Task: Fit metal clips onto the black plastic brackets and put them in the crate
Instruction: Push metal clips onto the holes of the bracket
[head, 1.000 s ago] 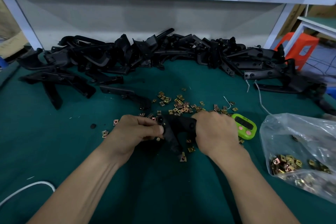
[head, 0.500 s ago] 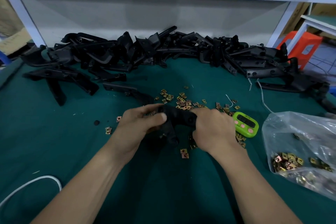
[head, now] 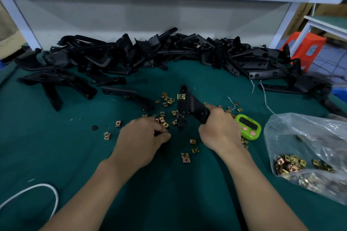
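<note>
Right hand [head: 220,129], grip closed on black bracket [head: 189,107], holds it above the green counter [head: 56,146]; one brass clip [head: 181,96] sits on its upper arm. Left hand [head: 141,137] curls, fingers pinched, among loose clips [head: 165,99]; whether it holds one is unclear.

Your right hand [head: 219,131] holds a bracket [head: 189,107] above the table [head: 56,148], with one clip [head: 181,96] on its far end. Your left hand [head: 142,137] lies just left of it, among loose clips [head: 165,99]. Behind them runs the bracket pile [head: 142,56]. The timer [head: 247,126] sits just right of your right hand; further right, the bag of clips [head: 308,152]. A cable [head: 37,191] lies near left.
</note>
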Demonstrator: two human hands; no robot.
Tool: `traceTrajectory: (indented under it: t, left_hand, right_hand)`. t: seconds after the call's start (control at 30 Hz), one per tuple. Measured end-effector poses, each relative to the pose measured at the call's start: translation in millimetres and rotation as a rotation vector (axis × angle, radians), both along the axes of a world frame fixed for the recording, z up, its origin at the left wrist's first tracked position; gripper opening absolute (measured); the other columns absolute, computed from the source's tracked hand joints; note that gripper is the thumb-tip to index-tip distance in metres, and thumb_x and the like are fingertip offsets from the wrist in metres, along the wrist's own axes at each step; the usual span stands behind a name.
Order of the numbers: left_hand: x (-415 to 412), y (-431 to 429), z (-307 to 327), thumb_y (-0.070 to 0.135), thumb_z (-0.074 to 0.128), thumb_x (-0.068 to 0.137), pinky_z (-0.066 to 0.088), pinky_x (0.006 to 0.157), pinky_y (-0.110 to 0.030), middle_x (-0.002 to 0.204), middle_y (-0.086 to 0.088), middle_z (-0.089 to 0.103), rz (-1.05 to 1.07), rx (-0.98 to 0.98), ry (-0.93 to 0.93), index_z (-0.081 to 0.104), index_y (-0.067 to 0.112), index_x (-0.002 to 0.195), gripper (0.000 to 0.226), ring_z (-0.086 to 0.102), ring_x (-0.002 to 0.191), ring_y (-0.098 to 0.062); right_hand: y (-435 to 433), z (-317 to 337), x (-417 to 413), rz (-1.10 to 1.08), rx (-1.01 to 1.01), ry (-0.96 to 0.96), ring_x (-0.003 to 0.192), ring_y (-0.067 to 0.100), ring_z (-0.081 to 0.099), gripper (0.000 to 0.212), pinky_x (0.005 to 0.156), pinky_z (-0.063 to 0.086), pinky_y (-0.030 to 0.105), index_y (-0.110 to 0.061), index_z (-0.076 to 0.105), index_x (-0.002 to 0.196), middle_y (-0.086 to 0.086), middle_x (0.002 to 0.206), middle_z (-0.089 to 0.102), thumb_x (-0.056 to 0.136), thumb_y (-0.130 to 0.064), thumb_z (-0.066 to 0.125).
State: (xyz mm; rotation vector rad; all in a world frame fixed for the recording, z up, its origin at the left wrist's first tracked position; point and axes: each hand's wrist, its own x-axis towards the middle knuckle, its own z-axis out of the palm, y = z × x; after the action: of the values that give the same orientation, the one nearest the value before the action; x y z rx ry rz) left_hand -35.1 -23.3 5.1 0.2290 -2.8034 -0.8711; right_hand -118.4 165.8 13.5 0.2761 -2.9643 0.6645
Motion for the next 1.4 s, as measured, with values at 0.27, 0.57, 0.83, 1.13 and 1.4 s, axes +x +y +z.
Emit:
traceTrajectory:
  t: [0.27,0.57,0.83,1.13,1.4]
  left_hand:
    - [-1.2,4.1,-0.1,0.013,0.073,0.087,0.059,0.058,-0.028,0.064,0.01,0.073,0.149,0.493,0.142,0.076,0.033,0.075,0.023,0.069,0.057,-0.011]
    - [-4.4,1.8,-0.1,0.004,0.068,0.093,0.05,0.069,-0.015,0.073,0.008,0.074,-0.045,0.759,0.088,0.082,0.03,0.099,0.03,0.06,0.065,-0.005]
    - [-1.5,-0.4,6.4,0.006,0.071,0.091,0.051,0.056,-0.021,0.075,-0.009,0.072,-0.069,1.083,0.0,0.079,0.003,0.101,0.013,0.064,0.061,-0.014]
    - [1.3,-2.0,10.3,0.028,0.079,0.073,0.052,0.054,-0.021,0.07,-0.012,0.071,-0.127,1.049,-0.024,0.08,0.009,0.075,0.018,0.066,0.059,-0.017]
    - [1.1,-2.2,10.0,0.027,0.082,0.069,0.055,0.056,-0.022,0.077,-0.016,0.075,-0.062,1.084,0.016,0.082,0.01,0.083,0.022,0.071,0.065,-0.02]
  right_hand:
    - [-3.0,1.4,3.0,0.048,-0.058,-0.075,0.078,0.031,0.059,0.05,0.066,0.043,0.035,-0.032,0.063,0.112,-0.001,0.082,0.065,0.072,-0.004,0.053]
    - [-5.3,0.6,3.9,0.071,-0.025,-0.068,0.087,0.032,0.064,0.062,0.068,0.043,0.033,-0.033,0.063,0.126,-0.002,0.084,0.063,0.072,-0.003,0.052]
    - [-3.4,1.3,3.7,0.067,-0.011,-0.045,0.089,0.034,0.065,0.056,0.071,0.047,0.035,-0.034,0.065,0.121,0.002,0.09,0.071,0.073,-0.006,0.056]
    - [-1.9,0.8,3.4,0.103,0.027,-0.005,0.085,0.033,0.065,0.047,0.067,0.042,0.033,-0.034,0.067,0.111,-0.001,0.083,0.068,0.072,-0.008,0.059]
    - [1.6,1.2,2.0,0.037,-0.025,-0.014,0.073,0.031,0.055,0.031,0.064,0.039,0.033,-0.035,0.059,0.084,-0.01,0.066,0.053,0.072,-0.006,0.059]
